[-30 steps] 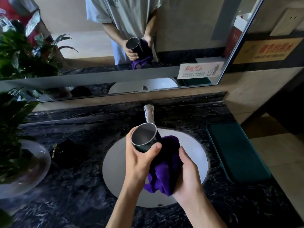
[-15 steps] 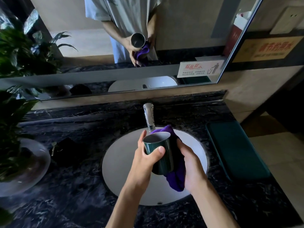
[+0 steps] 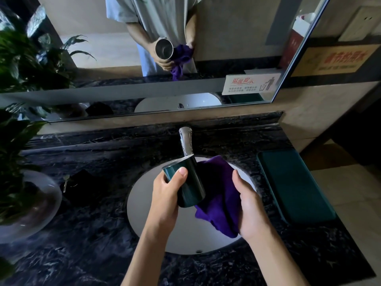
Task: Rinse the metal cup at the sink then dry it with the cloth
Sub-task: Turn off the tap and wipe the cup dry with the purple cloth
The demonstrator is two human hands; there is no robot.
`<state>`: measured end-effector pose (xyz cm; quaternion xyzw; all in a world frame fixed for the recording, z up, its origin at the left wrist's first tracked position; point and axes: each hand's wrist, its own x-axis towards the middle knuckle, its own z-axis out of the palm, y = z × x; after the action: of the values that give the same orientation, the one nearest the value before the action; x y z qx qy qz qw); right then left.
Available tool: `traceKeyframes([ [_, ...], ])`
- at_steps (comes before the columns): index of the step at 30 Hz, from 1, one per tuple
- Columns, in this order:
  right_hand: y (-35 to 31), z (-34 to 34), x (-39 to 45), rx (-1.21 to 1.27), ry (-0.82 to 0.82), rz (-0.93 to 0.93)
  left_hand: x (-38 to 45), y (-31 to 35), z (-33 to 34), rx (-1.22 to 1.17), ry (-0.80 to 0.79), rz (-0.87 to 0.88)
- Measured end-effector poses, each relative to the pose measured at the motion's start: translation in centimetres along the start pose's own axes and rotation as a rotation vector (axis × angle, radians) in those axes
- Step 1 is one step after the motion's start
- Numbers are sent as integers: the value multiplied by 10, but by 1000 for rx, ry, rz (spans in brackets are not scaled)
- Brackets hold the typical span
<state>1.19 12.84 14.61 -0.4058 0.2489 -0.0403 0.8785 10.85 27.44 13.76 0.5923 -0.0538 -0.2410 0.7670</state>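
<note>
The left hand [image 3: 165, 195] is wrapped around the metal cup [image 3: 188, 182], thumb pressed near the rim and fingers curled behind, holding it above the white sink [image 3: 144, 205] with its mouth tilted away toward the mirror [image 3: 237, 58]. The right hand [image 3: 250, 205] is closed on the purple cloth [image 3: 218, 195], bunching it against the right side and base of the cup. The chrome faucet [image 3: 186, 142] stands just behind the cup's rim; no water shows. A dark green mat [image 3: 294, 184] lies on the black marble counter [image 3: 92, 244] to the right, a potted plant [image 3: 14, 141] to the left.
</note>
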Motion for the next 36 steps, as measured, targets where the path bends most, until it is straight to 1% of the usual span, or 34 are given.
traceKeyframes([
  [2, -1, -3, 1, -58, 33, -21, -1, -1, 1, 47, -37, 8],
  [4, -3, -5, 1, -187, 56, -13, -2, -1, 4, 78, -54, 18],
  [7, -5, -12, -1, -326, 47, 17, -2, -1, 2, 59, -40, 47],
  [9, -4, -17, -2, -370, 87, 36, -1, 0, -3, 44, -34, 75],
  [10, -4, -19, -2, -385, 104, 18, -1, -1, -6, 32, -31, 81],
  [13, -9, -20, -6, -296, 150, -73, 0, -5, -12, 4, 8, 74],
  [17, -11, -17, -11, -302, 234, -86, -5, -15, -19, -2, 40, 27],
  [18, -9, -18, -11, -284, 246, -81, -6, -18, -21, 14, 28, 11],
  [21, -2, -21, -14, -130, 289, -57, -11, -27, -21, 55, -41, -36],
  [22, 0, -22, -17, -119, 293, -63, -13, -30, -21, 65, -66, -41],
  [24, 3, -22, -22, -192, 327, -98, -15, -35, -20, 77, -115, -47],
  [26, 7, -24, -27, -201, 368, -123, -17, -40, -17, 107, -148, -56],
  [29, 10, -28, -34, -325, 418, -162, -20, -48, -13, 119, -136, -82],
  [36, 5, -48, -46, -159, 474, -150, -36, -62, 4, 132, -148, -85],
])
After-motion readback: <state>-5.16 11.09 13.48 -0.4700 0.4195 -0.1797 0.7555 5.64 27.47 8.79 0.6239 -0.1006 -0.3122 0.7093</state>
